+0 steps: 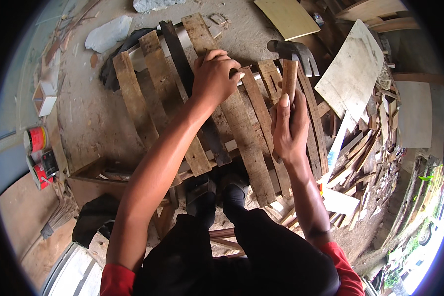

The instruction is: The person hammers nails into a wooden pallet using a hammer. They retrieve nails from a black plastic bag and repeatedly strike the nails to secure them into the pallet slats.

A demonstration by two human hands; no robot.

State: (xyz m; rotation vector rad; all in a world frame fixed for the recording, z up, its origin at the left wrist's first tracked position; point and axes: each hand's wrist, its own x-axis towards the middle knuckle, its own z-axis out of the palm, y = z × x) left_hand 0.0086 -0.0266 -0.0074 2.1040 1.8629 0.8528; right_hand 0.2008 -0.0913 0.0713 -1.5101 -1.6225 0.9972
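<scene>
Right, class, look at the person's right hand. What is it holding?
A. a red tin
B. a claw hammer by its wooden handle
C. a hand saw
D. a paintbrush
B: the right hand is wrapped round the wooden handle of a claw hammer, its dark metal head raised above the wooden slats, while the left hand rests on them.

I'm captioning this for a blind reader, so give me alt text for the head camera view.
Seen from above, a person's right hand grips a wooden-handled claw hammer while the left hand pinches something small against a frame of weathered wooden slats. Wood offcuts lie piled to the right.
</scene>
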